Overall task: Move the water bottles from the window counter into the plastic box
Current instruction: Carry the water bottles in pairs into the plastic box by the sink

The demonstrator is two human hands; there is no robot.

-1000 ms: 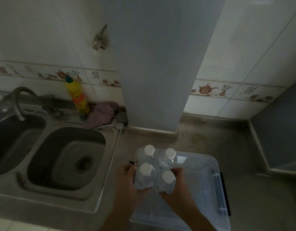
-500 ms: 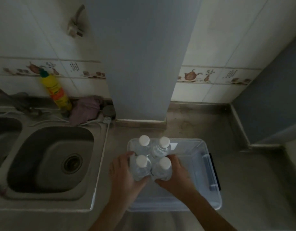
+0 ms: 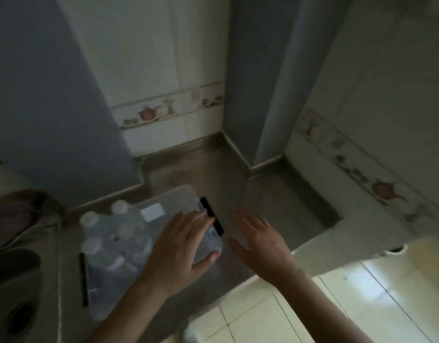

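Several clear plastic water bottles with white caps (image 3: 119, 233) are seen standing together inside the clear rectangular plastic box (image 3: 186, 194) on the grey bench (image 3: 275, 199). The left hand (image 3: 181, 246) is spread flat above the box, empty; the right hand (image 3: 260, 241) is held open beside it, grasping nothing, probably because nothing is left to steady.

Plastic box (image 3: 178, 198) on counter (image 3: 275, 201)

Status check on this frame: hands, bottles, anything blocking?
Left hand open, over the plastic box. Right hand open, empty, beside it. Four water bottles standing inside the box. Nothing blocking.
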